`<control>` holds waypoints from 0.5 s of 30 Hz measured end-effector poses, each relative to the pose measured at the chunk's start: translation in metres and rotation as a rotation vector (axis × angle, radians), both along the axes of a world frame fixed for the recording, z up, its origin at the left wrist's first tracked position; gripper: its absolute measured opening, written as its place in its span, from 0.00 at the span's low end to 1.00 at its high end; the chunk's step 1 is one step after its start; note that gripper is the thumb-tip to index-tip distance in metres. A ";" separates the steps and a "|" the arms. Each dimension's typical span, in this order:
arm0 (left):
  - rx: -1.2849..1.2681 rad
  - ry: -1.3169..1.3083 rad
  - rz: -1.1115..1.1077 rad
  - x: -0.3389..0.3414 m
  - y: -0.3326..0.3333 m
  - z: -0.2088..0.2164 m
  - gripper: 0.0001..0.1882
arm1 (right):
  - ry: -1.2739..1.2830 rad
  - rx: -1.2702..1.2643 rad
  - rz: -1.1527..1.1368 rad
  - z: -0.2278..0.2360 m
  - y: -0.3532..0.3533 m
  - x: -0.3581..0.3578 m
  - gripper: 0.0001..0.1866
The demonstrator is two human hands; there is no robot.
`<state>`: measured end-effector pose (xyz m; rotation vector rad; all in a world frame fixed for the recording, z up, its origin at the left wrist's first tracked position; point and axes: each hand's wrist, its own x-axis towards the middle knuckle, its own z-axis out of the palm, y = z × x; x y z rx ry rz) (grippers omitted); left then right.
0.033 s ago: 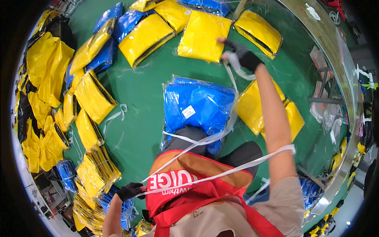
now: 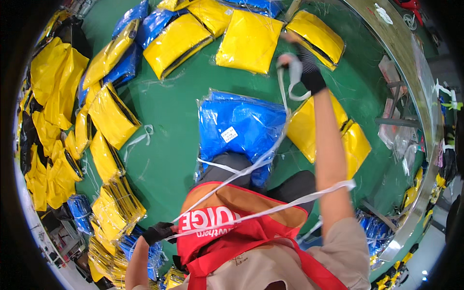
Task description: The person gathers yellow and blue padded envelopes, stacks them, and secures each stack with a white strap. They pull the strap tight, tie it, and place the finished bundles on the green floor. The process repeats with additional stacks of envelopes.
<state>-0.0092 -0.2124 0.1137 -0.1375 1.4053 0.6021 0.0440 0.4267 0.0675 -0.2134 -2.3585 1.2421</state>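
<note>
A stack of blue items in clear plastic bags (image 2: 241, 121), with a white label on top, lies in front of me, and my dark-trousered knee presses on its near side. White flat strap (image 2: 256, 166) crosses over the stack and runs in long strands to both hands. At lower left my left hand (image 2: 158, 234), in a black fingerless glove, is closed on the strap. My right hand (image 2: 305, 65), in a striped black glove, is stretched forward beyond the stack. It holds the strap near the thumb, where a loose loop hangs; its fingers are partly blurred. One strand passes across my right forearm.
Yellow bagged packages (image 2: 249, 41) form an arc on the green floor (image 2: 169, 111). More yellow ones (image 2: 321, 125) lie beneath my right forearm. Tied yellow bundles (image 2: 118, 208) and loose yellow sheets (image 2: 58, 82) fill the left. A curved metal-like edge (image 2: 415, 92) borders the right.
My right hand has moved to the right with the strap, away from the middle yellow package and toward the far right one. My left hand has hardly moved.
</note>
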 end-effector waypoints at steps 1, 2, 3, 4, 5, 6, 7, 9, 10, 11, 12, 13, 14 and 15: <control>-0.059 0.024 0.075 0.004 -0.023 -0.020 0.13 | -0.066 0.121 -0.241 -0.010 -0.032 0.031 0.25; -0.035 0.090 0.088 0.007 -0.024 -0.031 0.14 | -0.189 0.256 -0.463 -0.022 -0.070 0.071 0.27; -0.013 0.161 0.101 0.006 -0.024 -0.036 0.15 | -0.344 0.358 -0.608 -0.036 -0.115 0.111 0.29; 0.013 0.099 0.128 0.001 -0.023 -0.036 0.16 | -0.465 0.390 -0.655 -0.041 -0.156 0.150 0.31; 0.037 0.034 0.157 -0.004 -0.020 -0.034 0.17 | -0.545 0.387 -0.661 -0.034 -0.195 0.185 0.33; 0.052 -0.027 0.202 -0.002 -0.021 -0.034 0.18 | -0.666 0.069 -0.669 -0.003 -0.228 0.204 0.31; -0.008 -0.066 0.373 0.002 -0.031 -0.040 0.18 | -0.684 0.531 -0.540 -0.003 -0.249 0.242 0.28; -0.142 -0.138 0.699 0.005 -0.084 -0.076 0.18 | -0.564 0.287 -0.651 0.022 -0.303 0.307 0.26; 0.029 -0.241 0.720 0.003 -0.122 -0.099 0.14 | -0.542 0.194 -0.564 0.033 -0.329 0.351 0.25; -0.122 -0.127 0.630 -0.010 -0.129 -0.106 0.15 | -0.616 0.104 -0.504 0.041 -0.354 0.396 0.24; -0.265 -0.007 0.541 -0.021 -0.131 -0.111 0.16 | -0.742 0.031 -0.467 0.048 -0.369 0.434 0.24; -0.403 0.118 0.455 -0.026 -0.129 -0.114 0.16 | -0.885 -0.040 -0.450 0.054 -0.375 0.473 0.24; -0.310 0.818 -0.142 -0.032 -0.107 -0.117 0.17 | -1.048 -0.098 -0.470 0.059 -0.370 0.511 0.24; -0.151 1.152 -0.429 -0.041 -0.034 -0.094 0.16 | -1.228 -0.142 -0.513 0.064 -0.355 0.544 0.23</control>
